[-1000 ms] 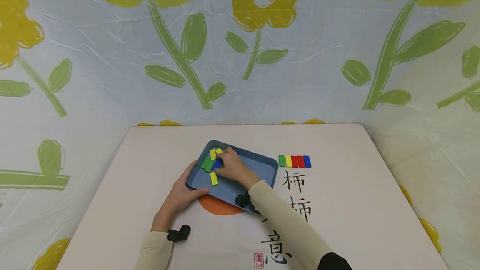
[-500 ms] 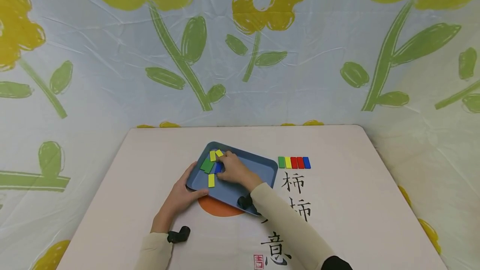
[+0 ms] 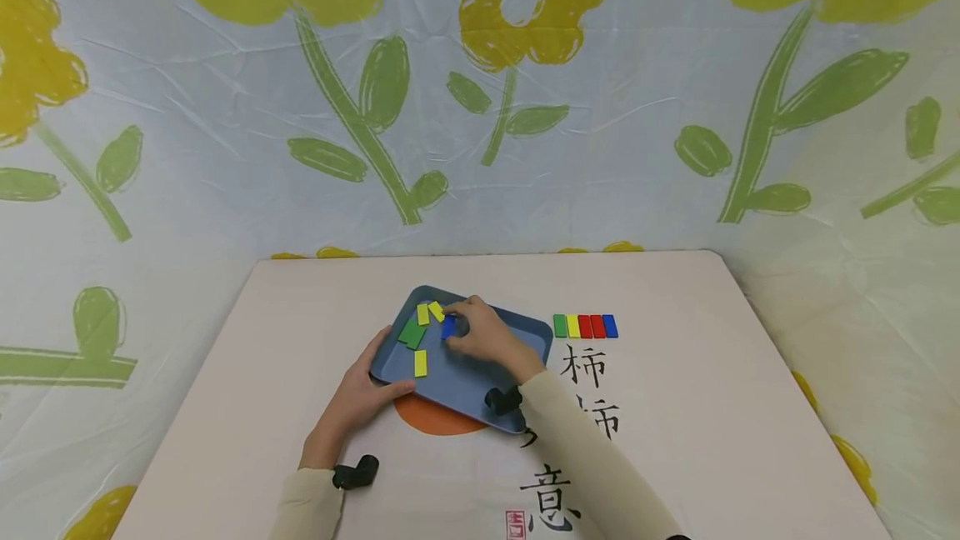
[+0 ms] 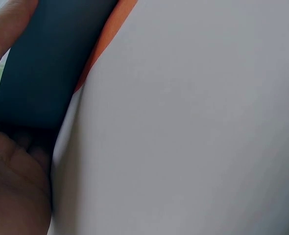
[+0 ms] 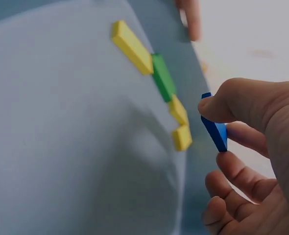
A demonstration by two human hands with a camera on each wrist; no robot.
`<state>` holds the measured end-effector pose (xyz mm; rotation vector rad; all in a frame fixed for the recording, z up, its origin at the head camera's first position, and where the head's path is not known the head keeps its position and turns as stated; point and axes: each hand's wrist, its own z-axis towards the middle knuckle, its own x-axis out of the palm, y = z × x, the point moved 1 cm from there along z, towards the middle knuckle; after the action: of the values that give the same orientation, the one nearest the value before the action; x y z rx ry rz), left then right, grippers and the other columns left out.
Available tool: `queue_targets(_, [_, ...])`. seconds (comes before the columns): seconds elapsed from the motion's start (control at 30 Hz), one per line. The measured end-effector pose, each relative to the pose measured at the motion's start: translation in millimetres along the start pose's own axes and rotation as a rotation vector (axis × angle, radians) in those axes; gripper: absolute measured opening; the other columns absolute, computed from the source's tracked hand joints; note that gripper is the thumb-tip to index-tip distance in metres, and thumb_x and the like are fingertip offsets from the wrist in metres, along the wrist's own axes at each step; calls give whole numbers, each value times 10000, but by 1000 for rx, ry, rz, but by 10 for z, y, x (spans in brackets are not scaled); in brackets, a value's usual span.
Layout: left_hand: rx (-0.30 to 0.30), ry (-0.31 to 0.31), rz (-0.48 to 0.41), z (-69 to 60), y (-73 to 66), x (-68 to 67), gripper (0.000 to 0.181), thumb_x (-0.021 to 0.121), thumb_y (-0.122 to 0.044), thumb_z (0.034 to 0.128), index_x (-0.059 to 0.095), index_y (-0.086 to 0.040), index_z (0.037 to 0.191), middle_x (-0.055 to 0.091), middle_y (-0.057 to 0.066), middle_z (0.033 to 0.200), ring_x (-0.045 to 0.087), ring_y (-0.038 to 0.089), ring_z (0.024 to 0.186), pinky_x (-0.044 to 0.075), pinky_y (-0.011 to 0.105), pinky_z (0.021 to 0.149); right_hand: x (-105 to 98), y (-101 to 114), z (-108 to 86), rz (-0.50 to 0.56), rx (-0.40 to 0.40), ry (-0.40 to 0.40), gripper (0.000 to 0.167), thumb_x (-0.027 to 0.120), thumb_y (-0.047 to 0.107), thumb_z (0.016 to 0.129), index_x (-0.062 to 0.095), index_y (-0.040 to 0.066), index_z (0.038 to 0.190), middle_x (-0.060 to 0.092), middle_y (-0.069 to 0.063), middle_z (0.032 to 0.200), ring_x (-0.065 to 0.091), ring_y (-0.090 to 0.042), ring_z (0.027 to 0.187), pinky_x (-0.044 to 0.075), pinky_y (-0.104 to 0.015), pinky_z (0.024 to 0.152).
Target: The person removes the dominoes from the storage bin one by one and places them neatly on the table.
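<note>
My right hand [image 3: 487, 338] pinches a blue domino-like block [image 5: 214, 128] between thumb and fingers, above the blue-grey tray [image 3: 472, 386]. My left hand [image 3: 358, 397] grips the tray's left end, with its thumb along the front rim; in the left wrist view its fingers go under the tray wall [image 4: 46, 63]. Toward that same end of the tray lie green blocks [image 3: 412, 334], partly overlapping. Near them are two yellow blocks [image 3: 423, 314] at the back and another yellow block [image 3: 420, 363] nearer the front.
Right of the tray, a row of upright-set coloured blocks [image 3: 585, 327] runs green, yellow, red, red, blue. The pale table mat [image 3: 675, 407] bears black characters [image 3: 550, 500], a red seal print [image 3: 516, 525] and an orange shape [image 3: 438, 419] partly under the tray. Flowered cloth hangs behind.
My right hand has drawn the blue block up and rightward, away from the green blocks. The front yellow block has shifted slightly and straightened. My left hand keeps its grip on the tray.
</note>
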<state>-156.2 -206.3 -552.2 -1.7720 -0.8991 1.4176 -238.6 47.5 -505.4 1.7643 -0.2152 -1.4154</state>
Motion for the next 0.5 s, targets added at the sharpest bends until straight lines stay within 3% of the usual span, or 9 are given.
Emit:
queue_targets(0.23, [8, 0, 13, 3, -5, -9, 1084, 840, -540, 812, 178, -357, 1650, 274, 144, 1687, 300, 412, 1520, 283, 686, 1189, -210, -4, -150, 31, 9, -35, 523, 720, 200, 918, 602, 84, 1414, 550, -154, 1250, 548, -223, 998, 509, -366, 814])
queue_targets(0.5, [1, 3, 20, 15, 30, -4, 1081, 847, -538, 803, 184, -386, 1642, 265, 116, 1693, 284, 390, 1535, 282, 663, 1203, -396, -181, -337, 29, 46, -120, 497, 729, 176, 911, 619, 61, 1381, 552, -173, 1289, 582, -284, 1083, 555, -410, 911])
